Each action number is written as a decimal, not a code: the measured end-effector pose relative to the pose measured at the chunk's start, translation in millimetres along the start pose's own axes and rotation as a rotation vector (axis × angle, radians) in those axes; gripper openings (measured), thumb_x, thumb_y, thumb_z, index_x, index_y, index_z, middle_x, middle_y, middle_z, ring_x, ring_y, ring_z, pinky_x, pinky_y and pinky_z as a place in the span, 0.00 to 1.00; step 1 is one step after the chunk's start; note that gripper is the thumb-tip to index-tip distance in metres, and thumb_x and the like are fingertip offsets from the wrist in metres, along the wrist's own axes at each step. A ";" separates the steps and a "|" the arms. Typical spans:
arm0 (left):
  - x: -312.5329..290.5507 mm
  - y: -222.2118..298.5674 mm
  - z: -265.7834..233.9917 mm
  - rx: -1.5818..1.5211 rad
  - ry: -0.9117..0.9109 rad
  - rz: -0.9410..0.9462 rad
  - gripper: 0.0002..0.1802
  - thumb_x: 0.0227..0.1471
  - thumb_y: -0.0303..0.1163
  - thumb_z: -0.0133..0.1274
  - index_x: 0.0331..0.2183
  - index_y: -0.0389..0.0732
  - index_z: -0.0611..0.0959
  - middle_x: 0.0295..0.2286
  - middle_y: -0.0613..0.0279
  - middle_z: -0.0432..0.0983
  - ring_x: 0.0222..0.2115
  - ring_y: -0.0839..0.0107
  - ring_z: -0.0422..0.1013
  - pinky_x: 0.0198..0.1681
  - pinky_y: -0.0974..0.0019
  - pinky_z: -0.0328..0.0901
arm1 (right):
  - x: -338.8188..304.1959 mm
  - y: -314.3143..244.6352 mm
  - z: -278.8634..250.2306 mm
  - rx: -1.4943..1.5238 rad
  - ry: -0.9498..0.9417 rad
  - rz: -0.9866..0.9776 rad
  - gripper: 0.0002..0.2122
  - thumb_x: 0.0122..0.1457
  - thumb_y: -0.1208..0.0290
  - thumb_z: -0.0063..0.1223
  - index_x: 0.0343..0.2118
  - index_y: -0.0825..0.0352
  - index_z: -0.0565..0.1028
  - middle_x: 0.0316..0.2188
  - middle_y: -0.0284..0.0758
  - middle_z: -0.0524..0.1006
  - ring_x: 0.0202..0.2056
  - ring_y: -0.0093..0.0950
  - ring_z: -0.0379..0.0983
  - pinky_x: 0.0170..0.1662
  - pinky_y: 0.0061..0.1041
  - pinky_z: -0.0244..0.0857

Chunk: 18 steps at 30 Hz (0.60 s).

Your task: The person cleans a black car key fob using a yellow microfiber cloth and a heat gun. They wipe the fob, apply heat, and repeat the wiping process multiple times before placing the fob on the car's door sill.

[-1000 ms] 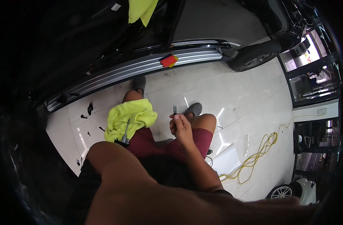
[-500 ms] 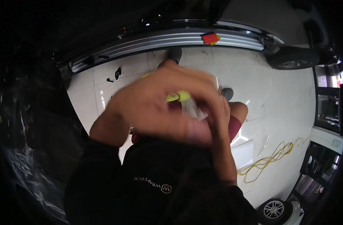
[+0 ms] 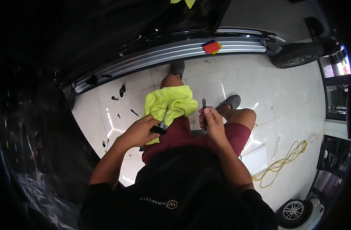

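Observation:
In my right hand is a slim snap-off knife, its tip pointing up and away from me above my right thigh. The fingers are closed around its body. My left hand is over my left thigh, closed on a small dark tool with a thin metal shaft; its exact kind is unclear. Beneath that hand and tool a crumpled yellow-green cloth drapes over my left leg.
A ridged silver running board of a dark vehicle crosses ahead, with red and yellow squeegees on it. Black scraps lie on the tiled floor at left. A yellow cord and a wheel are at right.
My hands, earlier blurred and overlapping close to the camera, have moved down and apart. The cloth on my leg, the knife and the metal-shafted tool now show plainly.

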State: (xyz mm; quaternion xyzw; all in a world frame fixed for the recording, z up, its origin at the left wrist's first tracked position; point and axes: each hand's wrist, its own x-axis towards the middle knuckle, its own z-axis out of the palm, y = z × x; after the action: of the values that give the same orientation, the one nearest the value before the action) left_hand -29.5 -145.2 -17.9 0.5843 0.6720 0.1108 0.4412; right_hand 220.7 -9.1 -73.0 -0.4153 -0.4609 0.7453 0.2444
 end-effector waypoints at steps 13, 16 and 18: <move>82.4 87.2 -38.9 -1.123 0.473 0.327 0.24 0.51 0.24 0.55 0.48 0.34 0.65 0.41 0.50 0.72 0.36 0.66 0.75 0.43 0.63 0.70 | 3.4 -93.9 20.9 0.099 -0.012 -0.439 0.11 0.66 0.67 0.42 0.39 0.71 0.72 0.30 0.32 0.75 0.28 0.18 0.70 0.34 0.18 0.65; 95.5 119.3 -33.7 -1.417 0.345 0.462 0.24 0.53 0.23 0.52 0.51 0.38 0.65 0.41 0.51 0.70 0.35 0.64 0.75 0.40 0.62 0.71 | -0.5 -114.7 24.8 0.002 0.006 -0.550 0.11 0.66 0.68 0.43 0.42 0.72 0.72 0.32 0.33 0.75 0.31 0.17 0.71 0.38 0.18 0.65; 99.4 125.1 -30.5 -1.483 0.226 0.506 0.24 0.55 0.26 0.50 0.53 0.39 0.66 0.41 0.50 0.71 0.36 0.65 0.74 0.40 0.62 0.70 | -3.0 -122.2 27.0 -0.017 0.045 -0.617 0.12 0.66 0.68 0.44 0.44 0.72 0.72 0.32 0.33 0.76 0.30 0.16 0.70 0.37 0.17 0.65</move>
State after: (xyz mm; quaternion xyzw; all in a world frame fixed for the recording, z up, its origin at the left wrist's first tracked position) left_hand 41.7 -9.7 37.0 0.2581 0.3103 0.6855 0.6059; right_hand 197.3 31.3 43.2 -0.2740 -0.5659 0.6226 0.4658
